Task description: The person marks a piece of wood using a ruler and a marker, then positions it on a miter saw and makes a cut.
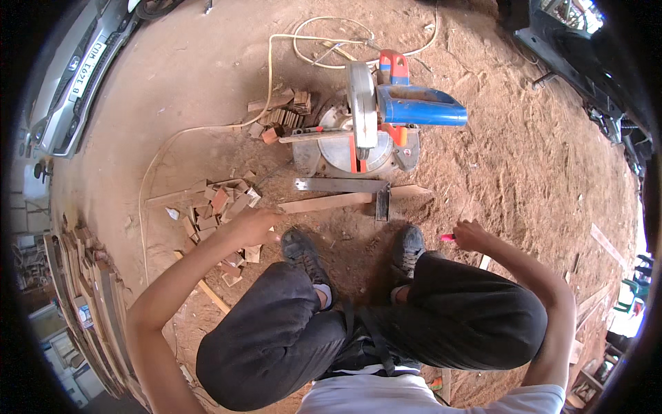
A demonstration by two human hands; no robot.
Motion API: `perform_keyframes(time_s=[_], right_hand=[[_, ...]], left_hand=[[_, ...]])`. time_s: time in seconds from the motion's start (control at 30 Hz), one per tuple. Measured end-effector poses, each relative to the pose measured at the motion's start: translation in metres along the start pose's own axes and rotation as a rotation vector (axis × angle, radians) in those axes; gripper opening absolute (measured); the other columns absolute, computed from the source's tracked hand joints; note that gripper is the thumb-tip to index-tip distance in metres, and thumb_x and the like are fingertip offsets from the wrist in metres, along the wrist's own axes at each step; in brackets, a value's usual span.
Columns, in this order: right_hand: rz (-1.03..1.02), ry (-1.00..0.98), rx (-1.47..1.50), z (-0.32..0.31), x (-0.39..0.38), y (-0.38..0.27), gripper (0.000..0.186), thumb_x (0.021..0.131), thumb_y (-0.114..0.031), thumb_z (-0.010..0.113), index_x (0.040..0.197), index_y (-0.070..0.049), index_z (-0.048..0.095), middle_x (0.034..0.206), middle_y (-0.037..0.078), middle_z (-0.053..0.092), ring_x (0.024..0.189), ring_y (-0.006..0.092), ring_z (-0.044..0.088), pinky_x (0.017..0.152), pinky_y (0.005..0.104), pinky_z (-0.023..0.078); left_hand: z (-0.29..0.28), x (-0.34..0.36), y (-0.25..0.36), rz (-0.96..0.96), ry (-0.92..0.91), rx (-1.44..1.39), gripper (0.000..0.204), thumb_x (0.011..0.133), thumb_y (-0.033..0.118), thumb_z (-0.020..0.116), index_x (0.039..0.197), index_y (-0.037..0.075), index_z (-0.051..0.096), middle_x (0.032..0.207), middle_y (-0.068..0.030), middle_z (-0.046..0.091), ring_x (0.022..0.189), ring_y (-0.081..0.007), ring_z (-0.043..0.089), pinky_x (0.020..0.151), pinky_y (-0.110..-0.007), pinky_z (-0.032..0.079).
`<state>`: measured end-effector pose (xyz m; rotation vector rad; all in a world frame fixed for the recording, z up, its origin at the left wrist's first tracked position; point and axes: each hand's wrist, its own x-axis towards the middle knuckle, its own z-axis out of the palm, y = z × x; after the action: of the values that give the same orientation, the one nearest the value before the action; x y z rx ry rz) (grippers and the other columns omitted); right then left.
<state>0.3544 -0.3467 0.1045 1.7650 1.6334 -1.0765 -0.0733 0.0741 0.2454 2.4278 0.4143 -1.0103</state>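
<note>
My right hand (471, 236) is closed around a small pinkish-red object (448, 237), of which only a short end shows; its kind is unclear. It hangs to the right of my right shoe. At the right edge of the wood offcut pile (219, 200), by my left shoe, is my left hand (255, 228). Its fingers are partly hidden, and I cannot make out whether they grip a piece. A metal try square (341, 184) with a dark stock lies ahead of my feet, across a long wooden strip (324, 203).
Beyond the square stands a blue and grey mitre saw (414, 105), with stacked wood pieces (286, 110) at its left. A pale cable (270, 69) loops over the dirt floor. Long boards (93, 303) lie far left. Vehicles (79, 76) flank the area.
</note>
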Motion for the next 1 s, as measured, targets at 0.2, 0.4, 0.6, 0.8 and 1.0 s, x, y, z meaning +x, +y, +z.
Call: perform_keyframes(time_s=[0.2,0.4,0.6,0.8,1.0], right_hand=[[-0.069,0.002,-0.083,-0.036,0.015,-0.033,0.048,0.101,-0.037,0.060,0.133,-0.001,0.057,0.135,0.021,0.063,0.117,0.0349,0.066,0.095,0.0491,0.056],[-0.070,0.122,0.540,-0.092,0.070,-0.077,0.044,0.102,-0.042,0.062,0.110,0.001,0.070,0.101,0.020,0.077,0.091,0.0330,0.075,0.081,0.0482,0.060],[0.202,0.103,1.152,-0.094,0.113,-0.115,0.049,0.098,-0.045,0.072,0.088,0.003,0.075,0.075,0.010,0.074,0.059,0.0163,0.071,0.055,0.0329,0.056],[0.175,0.253,1.205,-0.065,0.138,-0.115,0.043,0.098,-0.038,0.074,0.087,0.004,0.076,0.069,0.007,0.071,0.050,0.0150,0.066,0.047,0.0323,0.051],[0.152,0.212,1.369,-0.050,0.146,-0.119,0.032,0.096,-0.030,0.075,0.099,0.002,0.074,0.067,0.006,0.069,0.049,0.0151,0.064,0.044,0.0323,0.050]], left_hand=[[0.035,0.064,-0.028,-0.027,-0.017,0.058,0.057,0.094,0.028,0.071,0.146,0.010,0.057,0.142,-0.0160,0.061,0.131,-0.0359,0.058,0.105,-0.048,0.051],[0.065,0.140,-0.056,0.210,0.359,0.057,0.044,0.092,0.023,0.073,0.132,0.009,0.064,0.123,-0.0131,0.065,0.116,-0.0358,0.064,0.099,-0.045,0.054],[0.093,0.172,-0.011,0.039,0.473,-0.164,0.049,0.086,0.031,0.078,0.128,0.011,0.063,0.119,-0.0087,0.063,0.112,-0.0344,0.066,0.098,-0.048,0.053],[0.123,0.177,-0.016,0.029,0.633,-0.155,0.048,0.085,0.030,0.078,0.127,0.012,0.064,0.121,-0.0080,0.063,0.113,-0.0341,0.065,0.101,-0.046,0.052],[0.126,0.185,-0.022,0.146,0.723,-0.064,0.046,0.082,0.025,0.077,0.124,0.009,0.063,0.118,-0.0093,0.062,0.112,-0.0334,0.064,0.099,-0.047,0.053]])
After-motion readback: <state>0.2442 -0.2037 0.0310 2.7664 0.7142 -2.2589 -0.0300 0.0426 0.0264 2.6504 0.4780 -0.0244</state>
